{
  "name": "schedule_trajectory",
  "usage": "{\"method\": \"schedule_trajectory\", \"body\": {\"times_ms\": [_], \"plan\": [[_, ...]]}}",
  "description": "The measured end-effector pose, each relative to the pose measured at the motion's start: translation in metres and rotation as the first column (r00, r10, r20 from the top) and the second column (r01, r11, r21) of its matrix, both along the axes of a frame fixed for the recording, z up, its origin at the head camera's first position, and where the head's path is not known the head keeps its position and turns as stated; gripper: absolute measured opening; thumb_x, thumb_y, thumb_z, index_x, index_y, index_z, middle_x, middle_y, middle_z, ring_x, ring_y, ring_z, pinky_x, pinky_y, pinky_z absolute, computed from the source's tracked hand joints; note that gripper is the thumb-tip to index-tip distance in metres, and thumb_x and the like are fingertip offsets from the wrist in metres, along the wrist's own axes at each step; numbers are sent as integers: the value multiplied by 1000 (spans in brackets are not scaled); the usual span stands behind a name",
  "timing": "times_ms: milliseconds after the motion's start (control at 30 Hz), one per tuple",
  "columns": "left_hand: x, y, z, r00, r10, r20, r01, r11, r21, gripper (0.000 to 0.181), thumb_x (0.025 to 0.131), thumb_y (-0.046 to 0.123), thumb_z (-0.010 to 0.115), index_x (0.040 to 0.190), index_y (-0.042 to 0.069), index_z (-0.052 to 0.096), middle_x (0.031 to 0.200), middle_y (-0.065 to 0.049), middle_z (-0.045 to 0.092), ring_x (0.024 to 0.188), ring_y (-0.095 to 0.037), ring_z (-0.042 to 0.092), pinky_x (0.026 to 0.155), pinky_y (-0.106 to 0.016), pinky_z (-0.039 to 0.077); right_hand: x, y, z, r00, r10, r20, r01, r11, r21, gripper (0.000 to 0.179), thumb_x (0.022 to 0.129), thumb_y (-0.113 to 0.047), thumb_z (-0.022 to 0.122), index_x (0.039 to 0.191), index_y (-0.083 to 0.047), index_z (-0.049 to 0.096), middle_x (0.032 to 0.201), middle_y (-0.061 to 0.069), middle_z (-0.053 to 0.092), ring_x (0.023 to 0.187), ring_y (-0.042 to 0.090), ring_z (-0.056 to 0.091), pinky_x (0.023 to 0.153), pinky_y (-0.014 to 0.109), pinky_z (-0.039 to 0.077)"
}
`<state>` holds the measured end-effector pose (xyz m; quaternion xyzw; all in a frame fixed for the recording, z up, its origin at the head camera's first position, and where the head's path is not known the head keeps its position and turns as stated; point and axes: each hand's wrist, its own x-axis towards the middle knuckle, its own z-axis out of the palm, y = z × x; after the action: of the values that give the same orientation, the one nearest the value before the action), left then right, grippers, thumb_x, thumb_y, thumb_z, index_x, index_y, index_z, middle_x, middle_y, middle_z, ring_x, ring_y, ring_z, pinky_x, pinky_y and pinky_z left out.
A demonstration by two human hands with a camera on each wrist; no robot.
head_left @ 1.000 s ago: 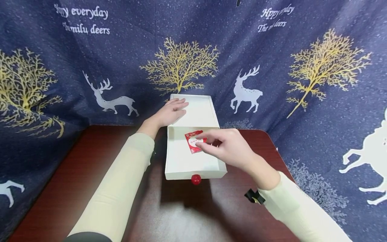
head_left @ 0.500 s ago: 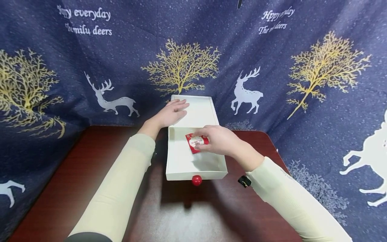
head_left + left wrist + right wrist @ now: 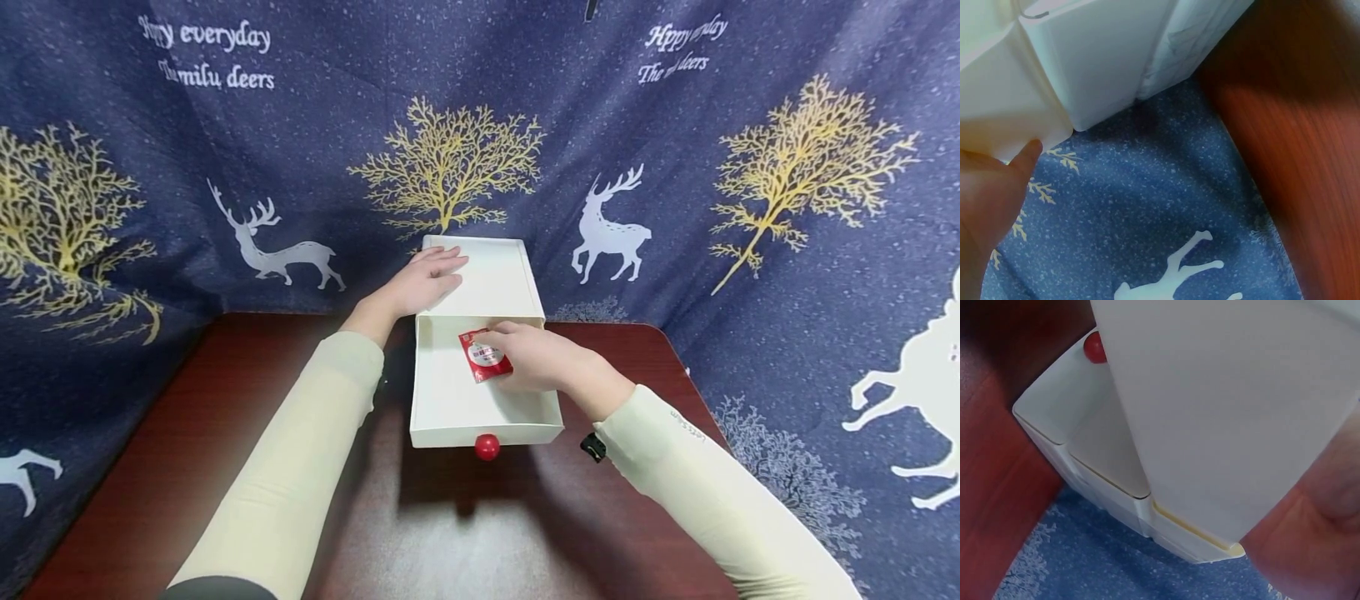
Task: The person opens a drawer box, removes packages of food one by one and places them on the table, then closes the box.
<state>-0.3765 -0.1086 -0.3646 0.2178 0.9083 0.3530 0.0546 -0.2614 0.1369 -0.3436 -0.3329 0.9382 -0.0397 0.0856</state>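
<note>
A white box of drawers (image 3: 498,271) stands on the table with its upper drawer (image 3: 442,400) pulled out, a round red knob (image 3: 487,447) on the front. My left hand (image 3: 427,283) rests with fingers spread on the box's top, near its left edge. Inside the drawer, my right hand (image 3: 542,360) reaches down and pinches a flat red packet (image 3: 487,362) at its right side; the packet has a white oval with small print. Part of that grip is hidden behind the hand. The right wrist view has the drawer wall (image 3: 1229,419) in front and the hand's edge at right.
A dark red-brown wooden table (image 3: 225,433) carries the box. A blue curtain (image 3: 300,142) with deer and golden trees hangs close behind it and along both sides. In the right wrist view, another red knob (image 3: 1094,347) shows beyond the drawer.
My right hand has come down and left into the drawer, its fingers closing from apart to the packet's right side. My left hand and the box have stayed in place.
</note>
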Motion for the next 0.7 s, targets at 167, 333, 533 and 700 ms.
{"method": "schedule_trajectory", "body": {"times_ms": [167,333,533,700], "plan": [[1,0,0,1000,3,0,-3,1000,1,60,115,46,49,171,25,42,184,6,24,174,-23,5,140,-59,5,-3,1,-1,999,38,2,-38,999,-13,61,92,-13,82,151,-13,67,148,14,68,129,26,68,116,43,55],[1,1,0,1000,5,1,-5,1000,5,60,115,45,49,171,25,43,184,5,25,174,-24,5,140,-59,5,-2,2,-1,998,52,-17,-53,998,-15,51,92,-11,82,142,-15,74,138,10,74,117,22,71,109,41,59],[1,0,1,1000,5,-8,-5,1000,2,60,115,44,49,171,24,43,184,5,25,174,-24,5,140,-59,4,2,6,-1,999,32,-37,-32,999,-8,48,97,-21,79,144,-20,73,136,6,74,108,19,71,103,43,60],[1,1,1,1000,2,-9,-2,1000,-1,60,115,45,48,171,24,42,184,5,25,174,-24,5,140,-59,4,5,10,-1,990,54,-127,-58,998,-28,40,101,-16,73,140,-22,75,130,3,78,101,19,72,95,44,63]]}}
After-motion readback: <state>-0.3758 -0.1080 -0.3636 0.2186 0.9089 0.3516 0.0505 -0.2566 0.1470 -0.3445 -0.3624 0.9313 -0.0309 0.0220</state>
